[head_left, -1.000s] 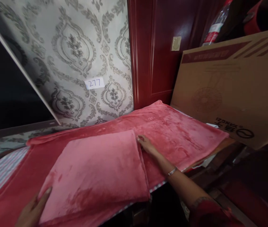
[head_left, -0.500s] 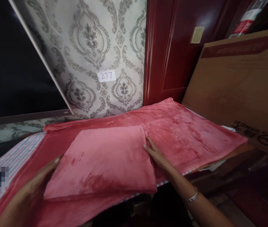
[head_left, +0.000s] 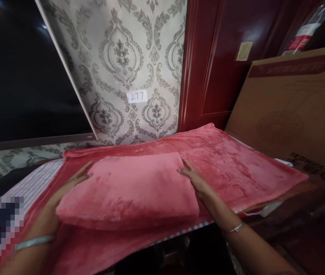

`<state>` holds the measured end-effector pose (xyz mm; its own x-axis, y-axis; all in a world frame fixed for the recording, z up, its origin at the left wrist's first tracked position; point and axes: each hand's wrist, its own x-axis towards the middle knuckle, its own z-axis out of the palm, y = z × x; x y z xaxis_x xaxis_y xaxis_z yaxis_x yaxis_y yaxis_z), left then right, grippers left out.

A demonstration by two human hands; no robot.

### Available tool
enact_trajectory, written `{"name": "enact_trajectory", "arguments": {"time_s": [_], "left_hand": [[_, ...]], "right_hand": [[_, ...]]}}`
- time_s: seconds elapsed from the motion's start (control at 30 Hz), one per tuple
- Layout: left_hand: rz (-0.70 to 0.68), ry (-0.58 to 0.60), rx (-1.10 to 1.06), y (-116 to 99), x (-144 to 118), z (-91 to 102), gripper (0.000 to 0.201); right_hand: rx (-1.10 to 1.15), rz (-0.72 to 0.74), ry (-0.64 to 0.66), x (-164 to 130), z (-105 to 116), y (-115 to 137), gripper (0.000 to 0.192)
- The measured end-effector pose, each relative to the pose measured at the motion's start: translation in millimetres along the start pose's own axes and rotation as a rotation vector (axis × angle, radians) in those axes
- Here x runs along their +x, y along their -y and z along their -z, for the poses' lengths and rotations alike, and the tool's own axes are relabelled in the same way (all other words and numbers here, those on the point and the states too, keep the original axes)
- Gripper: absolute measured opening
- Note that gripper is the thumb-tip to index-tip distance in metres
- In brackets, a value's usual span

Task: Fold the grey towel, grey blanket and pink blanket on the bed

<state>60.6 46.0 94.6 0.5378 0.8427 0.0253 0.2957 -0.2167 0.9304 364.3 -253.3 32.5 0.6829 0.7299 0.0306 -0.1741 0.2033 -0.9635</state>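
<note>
A folded pink plush blanket (head_left: 130,187) lies in front of me as a thick, soft-edged pad. It rests on a wider pink plush cloth (head_left: 236,164) spread over the table. At the pad's left edge is my left hand (head_left: 75,181), its fingers stretched forward and apart. My right hand (head_left: 195,179) lies along the right edge, thumb and fingers spread against the side near the far corner. Both hands touch the pad from its sides; neither visibly grips it. The undersides of the pad's edges are hidden.
A striped cloth (head_left: 40,183) shows under the pink cloth at left. Behind stand a dark screen (head_left: 30,84) and a patterned wall with a label (head_left: 137,96) reading 277. At right are a large cardboard box (head_left: 288,103) and a plastic bottle (head_left: 302,36).
My left hand has moved forward and right, along the folded blanket's left side. The blanket's front edge looks rounder and puffier. My right hand stays at the right edge. The view has shifted slightly.
</note>
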Motion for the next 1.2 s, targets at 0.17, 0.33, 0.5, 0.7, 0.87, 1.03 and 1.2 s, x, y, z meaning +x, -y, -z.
{"name": "enact_trajectory", "arguments": {"time_s": [0.17,0.33,0.5,0.7,0.87,1.03,1.2], "left_hand": [[-0.099,0.006,-0.082,-50,8,-1.7,0.078],[-0.102,-0.043,-0.226,-70,5,-40.5,0.087],[0.134,0.045,-0.300,-8,6,-93.9,0.109],[0.269,0.062,-0.346,36,15,-105.6,0.100],[0.304,0.123,-0.376,17,22,-106.6,0.103],[0.107,0.223,-0.404,4,20,-118.5,0.107],[0.041,0.002,-0.342,-33,18,-110.3,0.103]], "right_hand": [[-0.071,0.115,-0.061,23,19,62,0.079],[-0.166,0.192,-0.038,36,57,95,0.073],[-0.272,0.019,-0.150,39,96,38,0.057],[-0.134,-0.088,-0.082,30,108,-13,0.044],[-0.171,-0.132,-0.122,35,109,-6,0.066],[-0.209,-0.063,-0.030,46,106,6,0.088],[-0.343,0.087,0.021,73,99,53,0.081]]}}
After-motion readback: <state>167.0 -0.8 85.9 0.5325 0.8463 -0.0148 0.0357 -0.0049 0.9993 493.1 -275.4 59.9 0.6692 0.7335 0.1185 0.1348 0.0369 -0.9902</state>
